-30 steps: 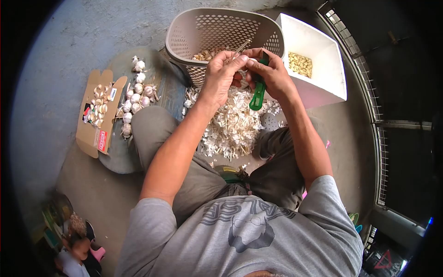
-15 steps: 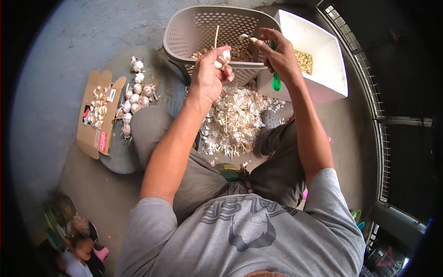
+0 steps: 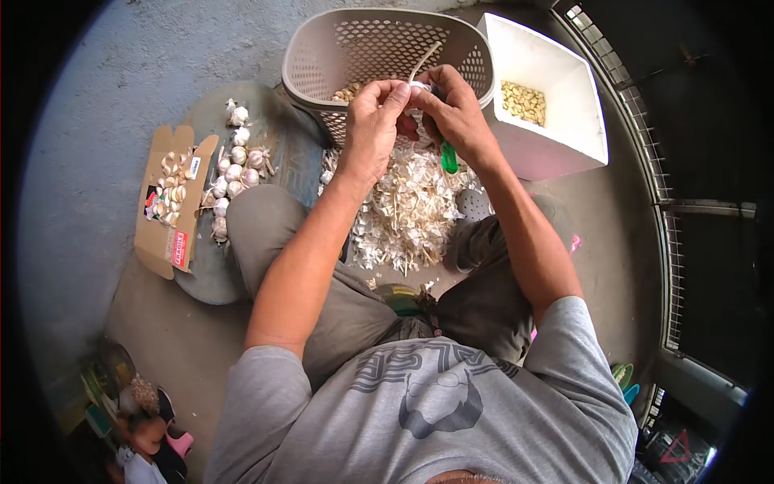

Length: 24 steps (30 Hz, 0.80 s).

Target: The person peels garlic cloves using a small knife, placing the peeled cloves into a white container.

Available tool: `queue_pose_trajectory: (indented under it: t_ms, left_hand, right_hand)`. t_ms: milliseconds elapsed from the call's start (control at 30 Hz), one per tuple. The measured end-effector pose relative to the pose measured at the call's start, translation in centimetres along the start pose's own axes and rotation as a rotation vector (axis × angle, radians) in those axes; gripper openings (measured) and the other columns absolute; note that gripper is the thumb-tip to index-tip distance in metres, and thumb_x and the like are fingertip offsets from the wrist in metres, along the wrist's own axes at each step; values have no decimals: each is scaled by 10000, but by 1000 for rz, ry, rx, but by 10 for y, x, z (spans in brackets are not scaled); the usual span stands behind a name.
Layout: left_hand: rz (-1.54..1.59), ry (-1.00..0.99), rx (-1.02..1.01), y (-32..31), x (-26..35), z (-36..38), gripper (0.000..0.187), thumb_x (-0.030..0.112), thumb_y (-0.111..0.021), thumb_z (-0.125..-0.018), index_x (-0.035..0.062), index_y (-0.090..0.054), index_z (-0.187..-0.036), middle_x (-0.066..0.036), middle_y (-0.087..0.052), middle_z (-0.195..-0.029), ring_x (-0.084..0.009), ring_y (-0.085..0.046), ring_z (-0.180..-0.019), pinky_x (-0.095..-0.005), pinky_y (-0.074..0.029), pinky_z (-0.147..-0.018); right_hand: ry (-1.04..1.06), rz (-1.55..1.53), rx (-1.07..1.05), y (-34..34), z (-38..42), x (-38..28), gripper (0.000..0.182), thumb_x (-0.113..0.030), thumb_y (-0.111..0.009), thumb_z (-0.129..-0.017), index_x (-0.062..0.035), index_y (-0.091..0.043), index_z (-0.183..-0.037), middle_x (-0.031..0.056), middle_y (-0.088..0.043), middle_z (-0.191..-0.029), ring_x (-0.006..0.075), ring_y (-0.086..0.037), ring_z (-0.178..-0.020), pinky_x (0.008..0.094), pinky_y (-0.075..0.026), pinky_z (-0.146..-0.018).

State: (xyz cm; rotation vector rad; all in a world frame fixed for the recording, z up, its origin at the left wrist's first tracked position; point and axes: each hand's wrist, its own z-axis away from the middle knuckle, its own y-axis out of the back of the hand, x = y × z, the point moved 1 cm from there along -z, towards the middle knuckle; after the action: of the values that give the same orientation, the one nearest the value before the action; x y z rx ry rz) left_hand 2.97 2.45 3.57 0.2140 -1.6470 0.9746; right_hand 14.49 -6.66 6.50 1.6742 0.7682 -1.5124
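Over the near rim of the basket, my left hand [image 3: 375,121] pinches a garlic bulb, of which the long pale stem [image 3: 424,60] sticks up past the fingertips. Most of the bulb is hidden behind the fingers. My right hand [image 3: 458,114] meets it there, thumb and fingertips on the garlic at the foot of the stem. In the right palm is a green-handled tool [image 3: 449,158]; its handle points down and its working end is hidden. The grey-brown perforated basket [image 3: 310,89] holds loose garlic cloves [image 3: 348,92] at its left.
Right of the basket stands a white foam box [image 3: 556,149] with peeled cloves [image 3: 524,103]. Garlic skins [image 3: 407,206] are heaped between the legs. To the left are whole garlic bulbs [image 3: 234,173] and a cardboard tray [image 3: 153,234] of cloves. A person [image 3: 145,436] shows at lower left.
My right hand has moved left and down from the basket's right side, bringing the green-handled tool to the garlic in my left hand. A clove seen over the basket no longer shows. The stem now tilts right.
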Motion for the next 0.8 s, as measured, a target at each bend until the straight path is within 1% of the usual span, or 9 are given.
queue_pose_trajectory:
  t_ms: [100,133,233,333,433,533,633,733,800]
  left_hand:
    - [-72,-37,22,5,-3,-1,213,177,-586,-1056,-19,-668,-1045,-69,-695,-885,-141,-655,-674,-289,-573,-615]
    - [-101,-53,33,6,-3,-1,208,155,-576,-1057,-23,-677,-1023,-75,-701,-889,-147,-666,-679,-292,-584,-625]
    - [-57,-30,51,9,-2,1,211,123,-572,-1045,-46,-692,-1002,-90,-708,-865,-159,-682,-688,-304,-601,-627]
    - [-41,-39,85,7,2,1,211,110,-579,-1033,-66,-695,-1017,-105,-715,-864,-164,-675,-661,-319,-601,-596]
    - [65,-13,108,4,7,2,232,75,-532,-1037,-75,-678,-936,-122,-708,-816,-169,-677,-611,-320,-613,-532]
    - [72,21,126,9,1,0,210,111,-572,-1036,-65,-687,-1033,-115,-720,-863,-177,-672,-640,-328,-599,-581]
    - [176,65,235,14,-6,-5,216,135,-575,-1044,-56,-676,-1044,-108,-715,-867,-178,-658,-614,-326,-592,-566]
    - [86,18,178,15,-6,-6,219,149,-570,-1053,-46,-669,-1055,-101,-710,-895,-179,-660,-645,-336,-598,-592]
    - [164,43,140,16,-6,-10,218,150,-567,-1055,-44,-667,-1066,-101,-708,-919,-183,-672,-692,-340,-603,-632]
  right_hand:
    - [26,26,-51,-4,4,-3,326,-264,-657,-1015,18,-596,-1165,52,-658,-777,58,-478,-509,247,-369,-427]
    - [-12,111,-62,-6,4,-3,310,-273,-632,-1027,16,-616,-1137,54,-656,-765,67,-478,-520,264,-386,-445]
    - [76,143,-49,-9,3,-1,270,-273,-597,-1051,-11,-601,-1116,15,-599,-749,64,-492,-492,242,-387,-424]
    - [104,175,2,-14,2,1,286,-269,-608,-1039,11,-613,-1097,55,-628,-725,82,-499,-518,280,-405,-444]
    - [-17,77,-11,-17,5,-4,271,-268,-590,-1049,1,-595,-1079,50,-611,-706,103,-512,-484,279,-399,-414]
    - [17,98,-5,-19,5,-1,253,-255,-559,-1060,-3,-578,-1070,53,-608,-711,116,-515,-454,281,-399,-389]
    - [-28,-152,-3,-22,4,2,250,-241,-537,-1065,6,-573,-1056,62,-612,-728,113,-509,-450,286,-406,-389]
    - [-27,-58,13,-23,5,1,243,-221,-527,-1065,18,-568,-1055,69,-618,-741,113,-515,-455,285,-413,-395]
    - [-10,-1,20,-20,2,3,242,-221,-530,-1065,18,-568,-1058,67,-621,-741,106,-512,-457,279,-413,-401]
